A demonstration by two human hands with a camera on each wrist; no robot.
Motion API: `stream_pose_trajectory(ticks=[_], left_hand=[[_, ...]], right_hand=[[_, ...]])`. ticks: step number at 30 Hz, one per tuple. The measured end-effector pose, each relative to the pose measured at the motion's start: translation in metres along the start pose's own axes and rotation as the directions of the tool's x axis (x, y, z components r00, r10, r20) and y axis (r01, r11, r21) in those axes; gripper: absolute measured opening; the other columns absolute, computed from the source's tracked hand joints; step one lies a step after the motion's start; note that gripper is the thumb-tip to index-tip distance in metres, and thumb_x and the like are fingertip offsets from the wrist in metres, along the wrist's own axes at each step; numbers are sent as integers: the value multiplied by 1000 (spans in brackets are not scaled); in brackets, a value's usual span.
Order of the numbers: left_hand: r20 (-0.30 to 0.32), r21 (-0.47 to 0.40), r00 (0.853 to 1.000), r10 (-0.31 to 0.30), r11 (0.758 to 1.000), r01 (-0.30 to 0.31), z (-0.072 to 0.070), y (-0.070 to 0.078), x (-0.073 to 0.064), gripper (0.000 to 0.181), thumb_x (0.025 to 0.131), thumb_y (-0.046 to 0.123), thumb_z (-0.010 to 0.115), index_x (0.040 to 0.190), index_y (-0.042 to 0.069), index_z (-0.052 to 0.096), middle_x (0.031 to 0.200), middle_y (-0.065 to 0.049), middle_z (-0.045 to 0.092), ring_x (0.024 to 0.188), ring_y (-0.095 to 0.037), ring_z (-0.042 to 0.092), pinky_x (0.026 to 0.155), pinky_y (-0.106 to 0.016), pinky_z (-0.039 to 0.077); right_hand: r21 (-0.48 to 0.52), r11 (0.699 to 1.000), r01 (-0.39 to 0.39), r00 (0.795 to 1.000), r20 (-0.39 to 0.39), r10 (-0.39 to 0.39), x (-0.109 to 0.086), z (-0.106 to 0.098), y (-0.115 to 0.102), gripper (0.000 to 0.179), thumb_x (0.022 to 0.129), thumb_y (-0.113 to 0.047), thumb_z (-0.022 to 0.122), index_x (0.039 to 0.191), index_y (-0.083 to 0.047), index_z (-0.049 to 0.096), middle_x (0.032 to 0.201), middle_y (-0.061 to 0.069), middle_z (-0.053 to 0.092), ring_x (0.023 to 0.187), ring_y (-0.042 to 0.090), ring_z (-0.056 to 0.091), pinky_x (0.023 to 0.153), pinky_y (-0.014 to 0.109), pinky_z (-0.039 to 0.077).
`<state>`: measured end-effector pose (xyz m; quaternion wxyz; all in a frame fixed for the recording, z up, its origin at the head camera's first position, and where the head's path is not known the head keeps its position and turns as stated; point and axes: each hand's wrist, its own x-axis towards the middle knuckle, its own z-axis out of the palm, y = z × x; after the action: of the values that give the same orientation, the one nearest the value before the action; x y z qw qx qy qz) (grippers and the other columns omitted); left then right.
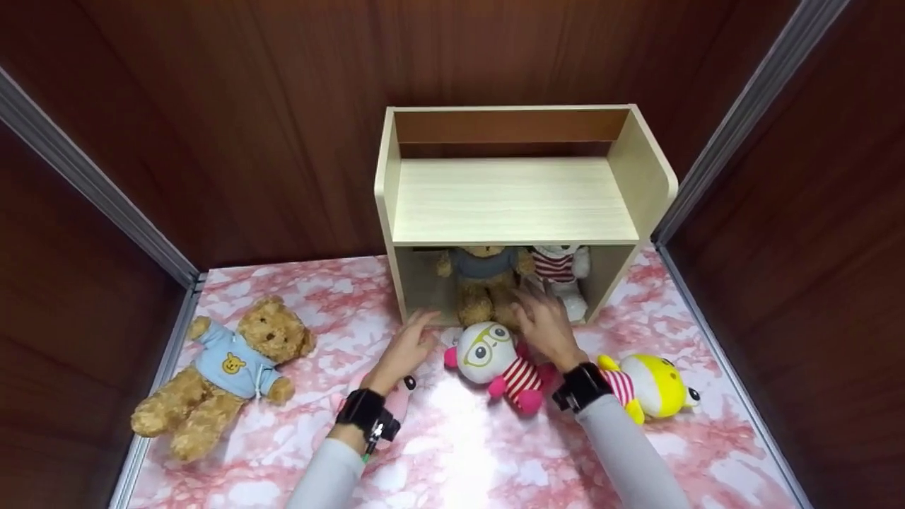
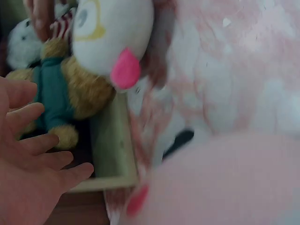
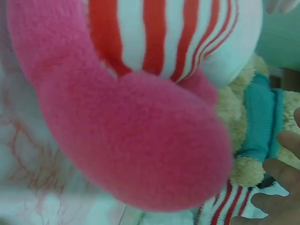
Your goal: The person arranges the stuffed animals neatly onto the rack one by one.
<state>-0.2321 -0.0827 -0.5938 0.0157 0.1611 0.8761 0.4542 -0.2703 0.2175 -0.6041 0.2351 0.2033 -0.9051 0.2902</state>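
Observation:
My left hand (image 1: 401,353) is held near the lower left front edge of the wooden shelf (image 1: 516,201), fingers apart and holding nothing. Inside the lower compartment sits a brown teddy bear (image 1: 476,304) in a dark sweater, its head partly hidden by the board above. Beside it is a white plush toy (image 1: 574,304) in a red-striped top. My right hand (image 1: 546,325) reaches in front of these two, its spread fingers overlapping the bear's leg. A plush toy with glasses (image 1: 522,380), white-headed with pink limbs, lies between my hands, just before the shelf.
To the left, a teddy bear (image 1: 230,364) in a light blue top lies on the pink marbled surface (image 1: 269,481). A pink plush toy (image 1: 399,404) is partly covered by my left wrist. Right of my right wrist lies a yellow-and-white plush toy (image 1: 661,387). Brown panels (image 1: 269,141) enclose the space.

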Motion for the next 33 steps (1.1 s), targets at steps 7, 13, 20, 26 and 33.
stream_pose_trajectory(ticks=[7, 13, 20, 26, 33], left_hand=[[-104, -19, 995, -10, 1000, 8, -33, -3, -13, 45, 101, -1, 51, 146, 0, 54, 157, -32, 37, 141, -50, 41, 117, -59, 34], [-216, 25, 975, 48, 999, -43, -56, -9, -24, 41, 98, -3, 58, 138, 2, 62, 145, -22, 56, 134, -41, 53, 113, -55, 41], [-312, 9, 949, 48, 999, -47, -67, -25, -45, 35, 97, -2, 62, 131, 1, 67, 137, -16, 63, 133, -37, 54, 114, -52, 40], [-438, -1, 899, 12, 1000, -14, -74, -41, -64, 35, 94, -7, 63, 128, -1, 69, 137, -21, 62, 130, -40, 55, 110, -55, 42], [-606, 76, 795, -26, 993, 90, -116, -57, -82, 37, 93, -7, 65, 130, -4, 65, 144, -27, 51, 129, -46, 51, 104, -60, 46]], right_hand=[[26, 998, 58, 997, -54, -56, -12, -14, -1, 33, 96, -5, 67, 127, 5, 69, 134, 25, 65, 131, 47, 55, 118, 64, 29], [49, 998, -46, 999, -19, 47, -22, -26, -4, 36, 97, -9, 68, 132, 0, 68, 140, 27, 59, 136, 53, 47, 117, 64, 31], [40, 986, -163, 986, 28, 162, -29, -35, -8, 47, 101, -17, 64, 144, 0, 57, 153, 27, 47, 142, 49, 42, 118, 58, 34], [69, 988, -136, 991, -7, 136, -35, -39, -9, 54, 98, -11, 69, 148, 1, 53, 155, 26, 45, 140, 49, 44, 117, 57, 34], [84, 983, -161, 986, -20, 163, -46, -51, -9, 56, 99, -14, 69, 148, 3, 51, 153, 29, 46, 141, 48, 43, 117, 60, 32]])
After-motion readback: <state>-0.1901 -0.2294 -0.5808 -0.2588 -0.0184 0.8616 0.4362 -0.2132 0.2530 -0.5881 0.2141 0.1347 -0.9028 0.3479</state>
